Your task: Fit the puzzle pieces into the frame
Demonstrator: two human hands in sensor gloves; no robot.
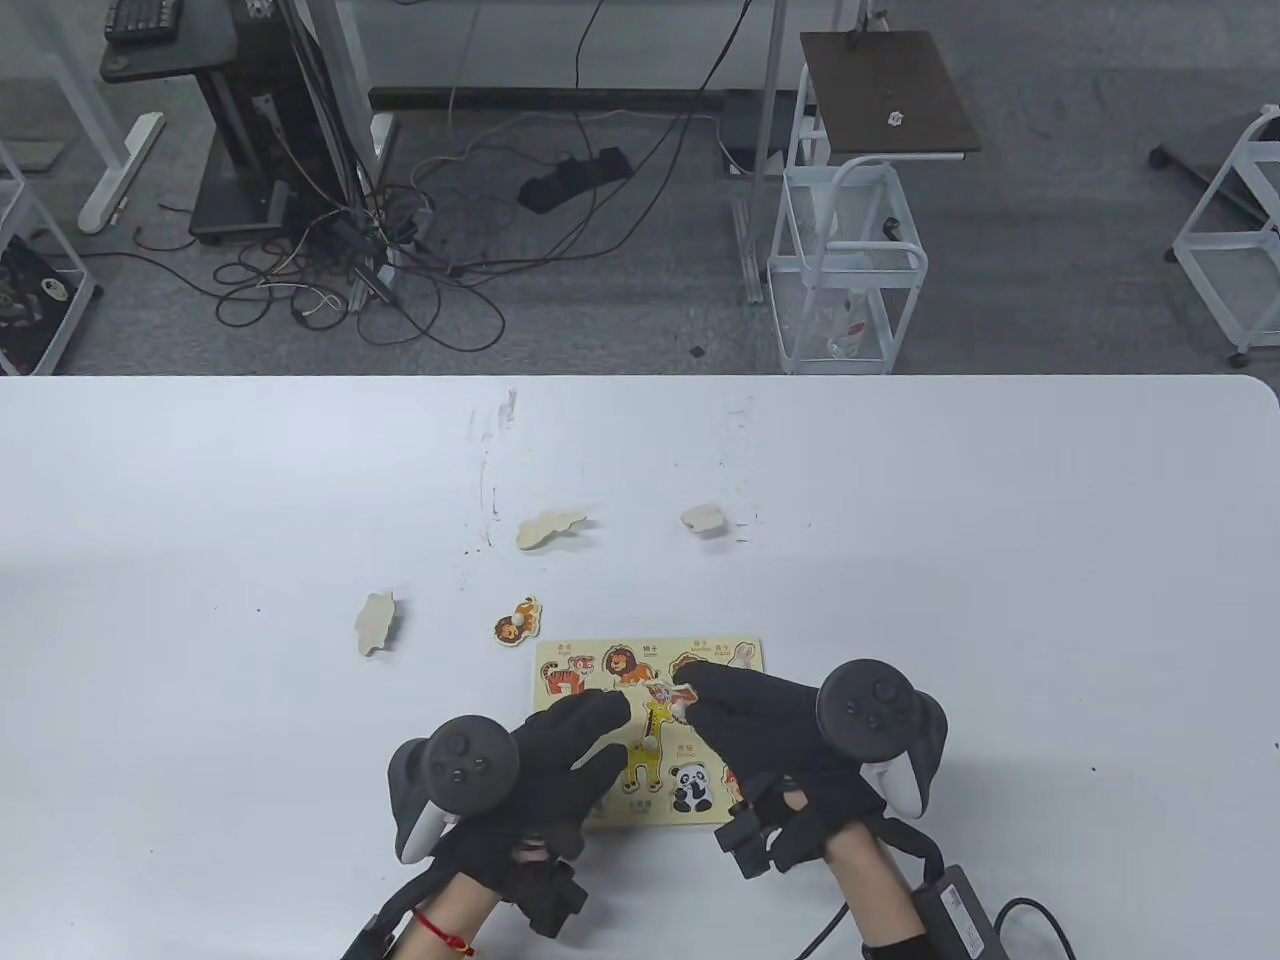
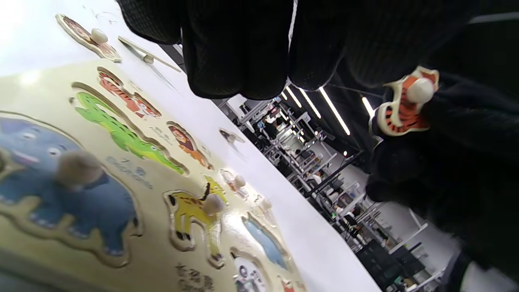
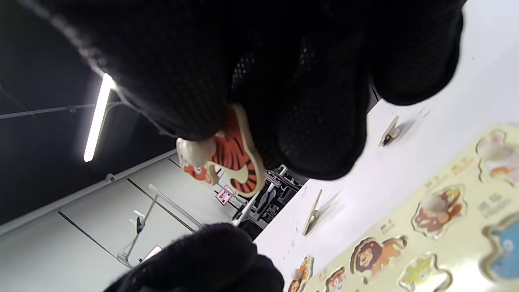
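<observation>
Puzzle work is sitting somewhere past the middle, judging by the table view. The frame (image 1: 560, 655) is lying at the near edge of the table (image 1: 1000, 520), with a giraffe piece (image 1: 648, 745) and a panda piece (image 1: 691, 786) already sitting in their slots. Four pieces are lying loose beyond it: an orange animal piece (image 1: 516, 621) just off the frame's far-left corner, and three blank-side-up pieces (image 1: 549, 529) farther out. The right hand (image 1: 790, 735) is hovering over the frame's middle, its fingertips pinching a small tiger piece (image 1: 668, 697). The left hand (image 1: 530, 765) is resting on the frame's left part, fingers curled; whether it is gripping anything I cannot tell.

From the left wrist view, an elephant piece (image 2: 69, 182) with its round knob is sitting seated, while the green crocodile slot (image 2: 121, 134) is showing only its printed picture, so it looks unfilled. The tiger piece (image 2: 405, 107) is being held aloft between the right hand's fingers.

From the right wrist view, the thumb and fingertips (image 3: 320, 121) are squeezing the tiger piece (image 3: 227, 158) by its knob, well above the board. Its slot is possibly the tiger picture (image 3: 335, 280) near the lion, though blur makes that uncertain. Left to do: seating the tiger and the four loose pieces.
</observation>
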